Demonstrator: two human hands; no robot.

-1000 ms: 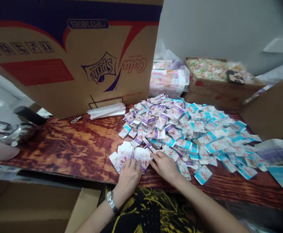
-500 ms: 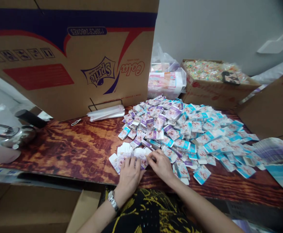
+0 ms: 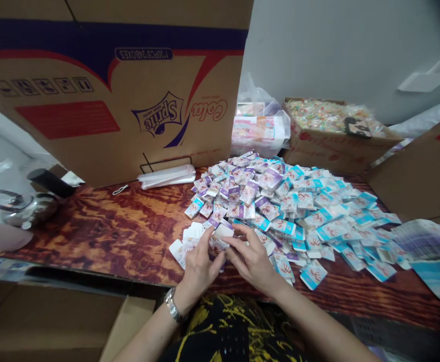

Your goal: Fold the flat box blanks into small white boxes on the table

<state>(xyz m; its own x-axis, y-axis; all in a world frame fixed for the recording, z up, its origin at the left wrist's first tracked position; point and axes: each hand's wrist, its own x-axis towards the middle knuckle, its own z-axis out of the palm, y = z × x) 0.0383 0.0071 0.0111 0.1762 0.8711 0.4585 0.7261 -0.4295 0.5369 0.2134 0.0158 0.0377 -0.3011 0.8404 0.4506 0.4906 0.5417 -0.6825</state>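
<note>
Between my two hands is a small printed carton (image 3: 223,231) with a white flap raised at its far end. My left hand (image 3: 200,261), with a metal watch (image 3: 172,304) on the wrist, grips its left side with fingers and thumb. The fingers of my right hand (image 3: 253,259) close on its right side near the flap. Several flat white-and-purple cartons (image 3: 184,246) lie on the table to the left of my left hand. Just beyond and to the right spreads a heap of small purple and blue cartons (image 3: 280,201) with a hand picture on them.
A large cardboard box (image 3: 102,125) stands at the back left, with plastic sleeves (image 3: 167,177) before it. An open box of wrapped candies (image 3: 314,113) is behind the heap. A metal kettle (image 3: 31,206) sits far left. Stacked flat cartons (image 3: 431,241) lie far right.
The carton has been lifted from the flat cartons and is now held between both hands, its white flap raised. My left fingers have moved onto it from the flat cartons.
</note>
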